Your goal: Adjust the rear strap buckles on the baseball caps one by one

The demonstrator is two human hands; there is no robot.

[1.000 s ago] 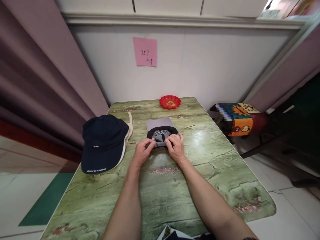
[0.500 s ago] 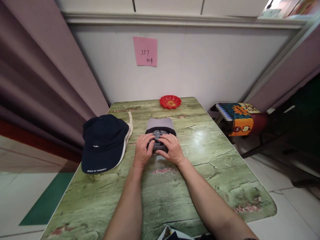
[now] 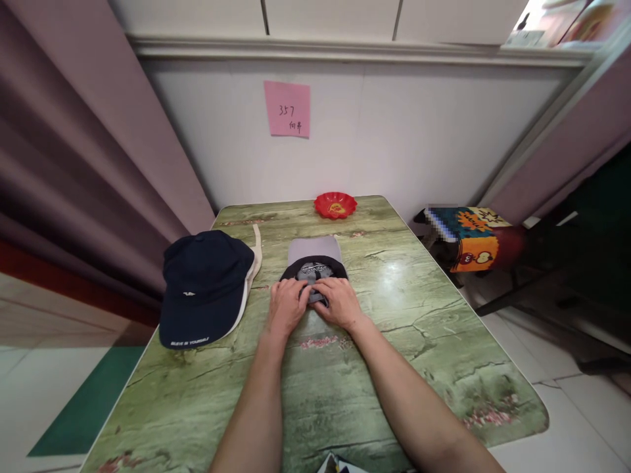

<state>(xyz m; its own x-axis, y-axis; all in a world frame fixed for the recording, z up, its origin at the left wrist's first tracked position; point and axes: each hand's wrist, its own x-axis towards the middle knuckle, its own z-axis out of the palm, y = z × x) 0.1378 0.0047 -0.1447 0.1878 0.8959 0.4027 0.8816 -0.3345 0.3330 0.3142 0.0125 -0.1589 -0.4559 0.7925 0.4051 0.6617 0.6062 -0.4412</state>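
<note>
A grey cap point(image 3: 314, 248) lies upside down on the table, its light brim pointing away from me and its dark inside showing. My left hand point(image 3: 288, 304) grips the near rim of the cap at the back strap, thumb and fingers closed on it. On the other side of the strap, my right hand point(image 3: 338, 301) is closed round the rim as well. The fingertips of both hands nearly meet over the strap, and part of it is hidden by them. To the left sits a navy cap point(image 3: 207, 269) with white lettering on its brim.
The green wood-patterned table point(image 3: 419, 368) has a red scalloped dish point(image 3: 336, 205) at its far edge. A pink note point(image 3: 287, 109) is stuck on the white wall behind. On the right stands a stool with a colourful cover point(image 3: 476, 236). Purple curtains point(image 3: 93, 131) hang at the left.
The near rim of the grey cap has spread wider and more of its inside shows. My hands have moved slightly towards me, with the fingers curled tighter at the strap.
</note>
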